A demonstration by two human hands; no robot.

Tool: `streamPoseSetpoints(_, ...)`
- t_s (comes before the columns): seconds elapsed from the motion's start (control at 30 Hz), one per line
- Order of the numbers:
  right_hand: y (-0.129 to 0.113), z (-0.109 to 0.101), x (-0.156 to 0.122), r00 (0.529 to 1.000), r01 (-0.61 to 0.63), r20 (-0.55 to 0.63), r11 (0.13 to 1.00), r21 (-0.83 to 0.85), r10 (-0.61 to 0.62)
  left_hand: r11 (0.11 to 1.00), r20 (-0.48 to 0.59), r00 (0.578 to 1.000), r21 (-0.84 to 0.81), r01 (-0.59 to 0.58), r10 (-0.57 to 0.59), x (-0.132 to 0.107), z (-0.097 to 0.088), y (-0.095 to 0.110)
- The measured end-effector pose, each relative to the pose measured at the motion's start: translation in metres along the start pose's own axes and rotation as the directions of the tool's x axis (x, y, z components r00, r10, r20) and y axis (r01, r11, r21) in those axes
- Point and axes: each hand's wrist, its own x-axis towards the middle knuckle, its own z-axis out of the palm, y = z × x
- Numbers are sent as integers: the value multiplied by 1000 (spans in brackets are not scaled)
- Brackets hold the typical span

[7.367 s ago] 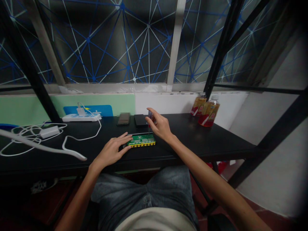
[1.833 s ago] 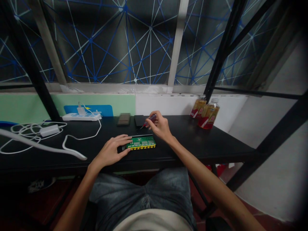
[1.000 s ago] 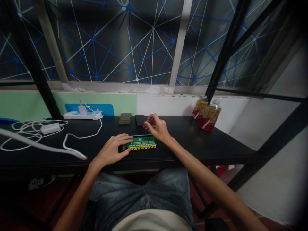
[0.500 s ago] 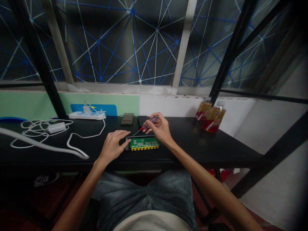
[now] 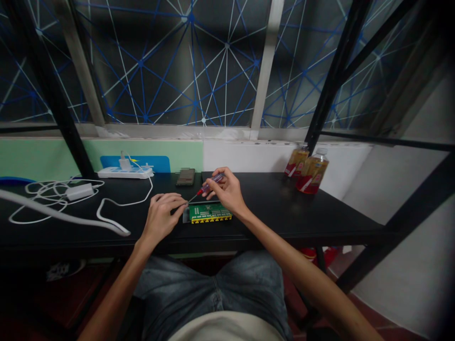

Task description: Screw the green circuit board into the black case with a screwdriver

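My right hand (image 5: 230, 193) is wrapped round the handle of a screwdriver (image 5: 212, 183) with a purplish, clear handle and a red collar. Its thin shaft slants down and left. At the shaft's tip, the thumb and fingers of my left hand (image 5: 162, 217) are pinched together; whatever they hold is too small to make out. Just below both hands lies a green circuit board (image 5: 209, 210) with a row of yellow ports along its near side. It sits in a dark metal tray (image 5: 186, 216), partly hidden by my left fingertips.
A phone-like dark slab (image 5: 186, 176) lies behind the board. To the left are a white power strip (image 5: 125, 173), an adapter (image 5: 79, 192) and loose white cables (image 5: 113, 228). Two bottles (image 5: 313, 174) of amber drink stand at the desk's back right. Black frame posts flank the desk.
My left thumb and fingers, apart before, have closed together at the screwdriver's tip. The screwdriver in my right hand has come down to them. The whole view has shifted slightly.
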Motion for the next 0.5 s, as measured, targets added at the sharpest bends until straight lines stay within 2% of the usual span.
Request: streamPoseSetpoints(0.5, 0, 1, -1, 1000, 13, -13, 1000, -7, -13, 1000, 12, 1000, -10, 20, -20, 1, -1, 2)
